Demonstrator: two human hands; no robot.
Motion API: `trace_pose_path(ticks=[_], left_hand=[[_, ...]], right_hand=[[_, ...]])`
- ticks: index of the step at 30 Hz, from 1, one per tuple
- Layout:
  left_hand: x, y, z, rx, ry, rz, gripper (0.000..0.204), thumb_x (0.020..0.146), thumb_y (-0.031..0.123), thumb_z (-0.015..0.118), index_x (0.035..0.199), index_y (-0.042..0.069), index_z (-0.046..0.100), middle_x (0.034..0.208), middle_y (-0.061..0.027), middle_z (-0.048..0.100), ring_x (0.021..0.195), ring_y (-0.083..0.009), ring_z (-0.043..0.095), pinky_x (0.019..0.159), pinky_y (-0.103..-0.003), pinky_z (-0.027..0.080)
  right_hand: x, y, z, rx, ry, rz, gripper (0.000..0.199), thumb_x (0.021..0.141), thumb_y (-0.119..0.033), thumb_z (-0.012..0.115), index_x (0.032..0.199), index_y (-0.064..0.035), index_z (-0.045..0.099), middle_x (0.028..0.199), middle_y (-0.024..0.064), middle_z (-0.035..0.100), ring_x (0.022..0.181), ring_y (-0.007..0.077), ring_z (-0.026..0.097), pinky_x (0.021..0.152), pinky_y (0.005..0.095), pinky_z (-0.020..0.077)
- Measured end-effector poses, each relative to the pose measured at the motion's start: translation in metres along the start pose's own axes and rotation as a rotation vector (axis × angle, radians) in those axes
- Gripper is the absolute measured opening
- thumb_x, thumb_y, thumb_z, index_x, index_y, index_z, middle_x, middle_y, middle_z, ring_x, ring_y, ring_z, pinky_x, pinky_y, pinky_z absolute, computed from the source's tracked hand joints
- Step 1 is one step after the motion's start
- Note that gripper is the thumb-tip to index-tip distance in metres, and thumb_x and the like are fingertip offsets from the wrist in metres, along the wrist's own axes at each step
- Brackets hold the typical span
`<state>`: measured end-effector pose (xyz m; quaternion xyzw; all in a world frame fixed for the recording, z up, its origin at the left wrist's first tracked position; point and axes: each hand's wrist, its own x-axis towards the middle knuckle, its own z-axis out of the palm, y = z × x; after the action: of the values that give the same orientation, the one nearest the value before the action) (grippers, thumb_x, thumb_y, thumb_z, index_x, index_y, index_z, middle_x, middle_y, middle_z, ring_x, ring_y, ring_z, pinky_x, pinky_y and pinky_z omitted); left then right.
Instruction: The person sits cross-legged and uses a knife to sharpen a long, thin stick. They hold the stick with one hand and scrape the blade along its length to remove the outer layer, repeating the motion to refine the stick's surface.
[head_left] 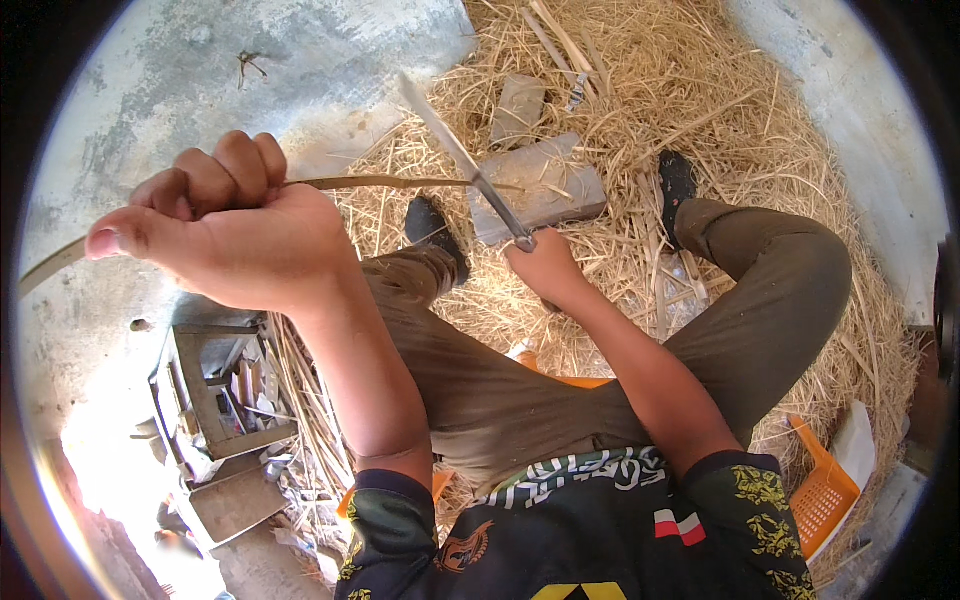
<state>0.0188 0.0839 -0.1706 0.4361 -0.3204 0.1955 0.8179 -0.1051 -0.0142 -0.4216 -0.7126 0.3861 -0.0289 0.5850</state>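
My left hand (235,215) is closed in a fist around a long, thin strip that looks like split bamboo (375,182). One end of the strip runs out past the left edge of the view; the other reaches over a grey block. My right hand (550,270) grips the handle of a long-bladed knife (460,155), its blade pointing up and to the left. Blade and strip cross just above the left part of the grey block (560,185), which lies on the straw between my feet. Whether the edge bites into the strip I cannot tell.
Straw-like shavings (700,90) cover the floor around my feet. A smaller block (518,108) lies beyond the grey one. At lower left stands a wooden frame (215,390) beside a bundle of thin sticks (305,385). An orange perforated plastic piece (825,490) is at lower right. Walls rise on both sides.
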Motion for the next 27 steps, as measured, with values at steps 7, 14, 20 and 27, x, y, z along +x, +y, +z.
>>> trace_pose_path(ticks=[7, 14, 20, 27], left_hand=[[0.010, -0.005, -0.013, -0.004, 0.064, -0.008, 0.061, 0.101, 0.069, 0.046, 0.072, 0.018, 0.028, 0.059, 0.0055, 0.016, 0.057, -0.0124, 0.011, 0.054, -0.032, 0.011], [0.011, -0.004, -0.007, -0.031, 0.026, -0.029, 0.060, 0.101, 0.067, 0.048, 0.072, 0.019, 0.028, 0.059, 0.0055, 0.015, 0.057, -0.0122, 0.012, 0.054, -0.032, 0.011], [0.008, -0.006, -0.009, -0.063, -0.014, -0.027, 0.062, 0.097, 0.068, 0.054, 0.071, 0.019, 0.029, 0.059, 0.0056, 0.016, 0.057, -0.0121, 0.012, 0.054, -0.032, 0.012], [0.006, -0.004, -0.010, -0.070, -0.053, -0.021, 0.062, 0.096, 0.068, 0.056, 0.070, 0.019, 0.029, 0.059, 0.0063, 0.015, 0.056, -0.0121, 0.011, 0.054, -0.032, 0.011]], right_hand=[[-0.024, -0.037, -0.012, -0.171, -0.002, -0.132, 0.034, 0.083, -0.031, 0.068, 0.083, 0.0026, 0.071, 0.074, 0.0220, 0.069, 0.075, 0.0399, 0.071, 0.071, 0.0471, 0.0553], [-0.003, -0.013, -0.003, -0.240, 0.028, -0.019, 0.034, 0.084, -0.029, 0.069, 0.089, 0.0041, 0.073, 0.079, 0.0221, 0.072, 0.079, 0.0384, 0.073, 0.074, 0.0471, 0.0563], [0.007, 0.007, -0.003, -0.085, 0.085, -0.027, 0.029, 0.084, -0.024, 0.065, 0.072, 0.0027, 0.065, 0.060, 0.0169, 0.061, 0.056, 0.0292, 0.060, 0.060, 0.0433, 0.0481], [-0.049, -0.069, -0.007, 0.036, -0.011, -0.252, 0.032, 0.084, -0.024, 0.067, 0.074, 0.0058, 0.067, 0.063, 0.0218, 0.064, 0.057, 0.0346, 0.064, 0.059, 0.0442, 0.0493]])
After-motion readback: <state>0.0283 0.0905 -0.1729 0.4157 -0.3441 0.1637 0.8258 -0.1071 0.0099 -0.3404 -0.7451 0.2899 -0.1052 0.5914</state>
